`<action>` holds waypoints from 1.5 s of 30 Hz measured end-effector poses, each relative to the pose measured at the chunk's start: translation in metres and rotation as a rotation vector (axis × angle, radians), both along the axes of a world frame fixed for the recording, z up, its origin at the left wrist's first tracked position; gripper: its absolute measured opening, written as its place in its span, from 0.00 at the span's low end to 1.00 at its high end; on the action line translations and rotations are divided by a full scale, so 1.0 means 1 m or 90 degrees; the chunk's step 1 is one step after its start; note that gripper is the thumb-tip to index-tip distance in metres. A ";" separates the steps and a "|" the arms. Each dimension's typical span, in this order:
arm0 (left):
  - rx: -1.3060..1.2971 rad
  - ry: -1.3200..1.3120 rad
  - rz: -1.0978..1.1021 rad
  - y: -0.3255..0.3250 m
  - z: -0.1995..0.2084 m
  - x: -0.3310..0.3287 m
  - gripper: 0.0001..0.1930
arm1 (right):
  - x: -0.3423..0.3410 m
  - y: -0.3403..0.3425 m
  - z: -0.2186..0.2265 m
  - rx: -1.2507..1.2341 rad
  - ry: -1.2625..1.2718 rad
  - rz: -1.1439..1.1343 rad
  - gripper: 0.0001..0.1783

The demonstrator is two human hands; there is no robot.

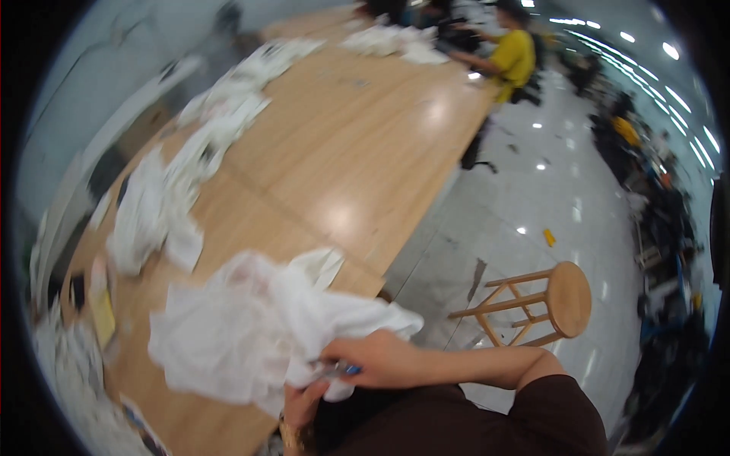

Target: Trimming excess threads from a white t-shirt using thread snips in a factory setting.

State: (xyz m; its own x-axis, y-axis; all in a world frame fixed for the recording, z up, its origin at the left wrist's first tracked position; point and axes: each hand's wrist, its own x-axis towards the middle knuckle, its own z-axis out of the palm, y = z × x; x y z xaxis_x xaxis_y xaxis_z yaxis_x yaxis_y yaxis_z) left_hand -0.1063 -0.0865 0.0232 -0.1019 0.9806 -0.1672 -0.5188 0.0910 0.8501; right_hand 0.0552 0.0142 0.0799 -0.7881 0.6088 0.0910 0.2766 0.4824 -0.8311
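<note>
A crumpled white garment or cloth (220,334) spreads over the near end of the table, and one end of it hangs past the edge toward my body. My left hand (304,403) is closed on the cloth's near edge, its thumb on top and a band around the wrist. Just above it, my right hand (380,359) is closed around small metal snips (331,370) with a blue part (353,370). Their metal end points left and lies against the cloth. Blur hides whether the blades are apart.
More white cloth (205,152) lies along the table's (327,137) left side, and a heap (68,372) at the lower left. A wooden stool (570,300) stands to the right. A person in yellow (515,61) sits at the far end. Dark piles (669,304) line the right wall.
</note>
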 end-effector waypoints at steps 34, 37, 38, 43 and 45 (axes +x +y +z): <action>-0.002 0.279 0.238 0.023 0.021 0.021 0.13 | -0.005 0.018 0.002 -0.197 0.048 -0.081 0.12; -0.033 0.253 0.178 0.025 0.015 0.013 0.15 | -0.002 0.023 0.012 -0.242 0.023 -0.110 0.09; -0.025 0.194 0.179 0.027 0.018 0.014 0.15 | -0.001 0.023 0.012 -0.217 0.009 -0.114 0.08; -0.019 0.090 0.175 0.021 0.018 0.012 0.15 | 0.007 0.019 0.032 -0.298 -0.055 -0.073 0.17; -0.011 0.082 0.155 0.017 0.017 0.010 0.15 | 0.011 0.018 0.039 -0.335 -0.056 -0.035 0.16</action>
